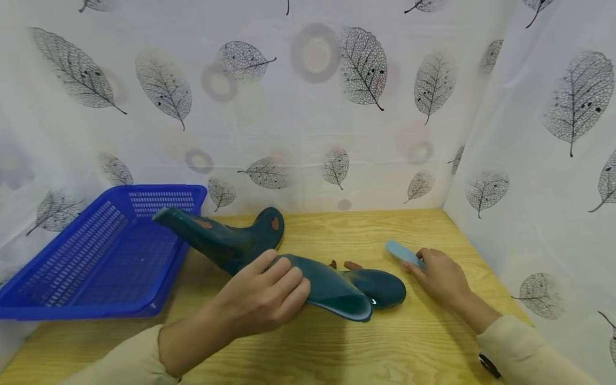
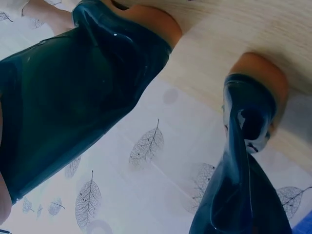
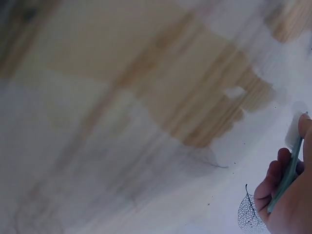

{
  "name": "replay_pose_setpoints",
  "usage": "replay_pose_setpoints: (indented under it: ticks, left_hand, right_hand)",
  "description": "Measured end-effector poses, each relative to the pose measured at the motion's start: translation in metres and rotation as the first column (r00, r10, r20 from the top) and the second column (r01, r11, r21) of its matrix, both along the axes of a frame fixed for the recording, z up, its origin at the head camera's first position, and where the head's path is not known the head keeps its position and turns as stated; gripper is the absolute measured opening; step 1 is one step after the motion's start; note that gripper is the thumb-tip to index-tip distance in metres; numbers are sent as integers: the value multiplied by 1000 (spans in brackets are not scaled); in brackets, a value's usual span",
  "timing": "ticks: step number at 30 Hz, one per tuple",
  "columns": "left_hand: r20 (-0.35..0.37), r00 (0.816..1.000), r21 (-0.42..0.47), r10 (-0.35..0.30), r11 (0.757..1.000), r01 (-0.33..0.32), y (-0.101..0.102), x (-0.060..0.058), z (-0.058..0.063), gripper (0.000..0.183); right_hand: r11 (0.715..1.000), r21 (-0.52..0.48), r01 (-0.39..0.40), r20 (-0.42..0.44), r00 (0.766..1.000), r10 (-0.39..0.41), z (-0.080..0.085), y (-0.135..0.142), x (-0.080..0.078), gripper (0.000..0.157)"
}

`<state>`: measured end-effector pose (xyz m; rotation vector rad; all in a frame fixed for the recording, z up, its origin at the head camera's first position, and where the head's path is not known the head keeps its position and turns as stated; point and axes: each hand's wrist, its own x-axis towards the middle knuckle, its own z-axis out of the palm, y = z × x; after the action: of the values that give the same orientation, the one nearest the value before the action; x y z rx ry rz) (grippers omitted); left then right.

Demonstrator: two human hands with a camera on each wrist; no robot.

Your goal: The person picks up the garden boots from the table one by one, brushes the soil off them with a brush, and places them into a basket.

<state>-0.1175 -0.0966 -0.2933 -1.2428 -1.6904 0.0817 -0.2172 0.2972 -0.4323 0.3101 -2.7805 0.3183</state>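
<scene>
The left hand grips one dark green boot by its shaft over the wooden worktop, while the right hand grasps a light blue brush to the right, and a second green boot lies beyond the left hand, near the blue basket.
</scene>
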Motion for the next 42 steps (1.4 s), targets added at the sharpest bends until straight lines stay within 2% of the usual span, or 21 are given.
replay_pose_setpoints:
  ticks: [8, 13, 15, 21, 25, 30, 33, 36, 39, 42]
  left_hand:
    - [48, 998, 23, 44, 999, -45, 3, -7, -4, 36]
    - [5, 997, 78, 74, 994, -74, 12, -12, -2, 39]
    - [13, 996, 101, 91, 991, -92, 16, -15, -1, 37]
    - [118, 980, 151, 161, 972, -178, 22, -29, 0, 30]
    - [149, 977, 190, 154, 965, -181, 25, -35, 6, 30]
    - [191, 969, 225, 158, 954, -200, 29, -36, 21, 32]
    - [239, 954, 236, 183, 941, -240, 27, -38, 30, 35]
    - [296, 929, 252, 223, 920, -301, 24, -43, 38, 36]
    - [386, 889, 271, 248, 890, -366, 19, -48, 45, 37]
    - [476, 849, 303, 230, 864, -403, 16, -54, 54, 37]
  right_hand:
    - [1000, 18, -3, 35, 999, 2, -4, 1, -1, 46]
    - [999, -38, 26, 66, 998, -23, -5, 5, 1, 50]
    - [999, -45, 30, 70, 997, -27, -5, 7, 1, 51]
    - [999, -38, 16, 64, 998, -14, -6, 6, 0, 50]
    - [999, -31, 17, 57, 998, -15, -6, 4, -1, 48]
    - [1000, -29, 7, 37, 999, -6, -6, 3, -1, 47]
    - [1000, -10, -9, 9, 1000, 9, -8, 4, -2, 43]
    - [1000, -3, -16, 2, 1000, 16, -9, 5, -3, 42]
    - [1000, -15, -8, 19, 1000, 8, -9, 4, -3, 45]
    - [1000, -29, 4, 49, 999, -3, -7, 4, -3, 49]
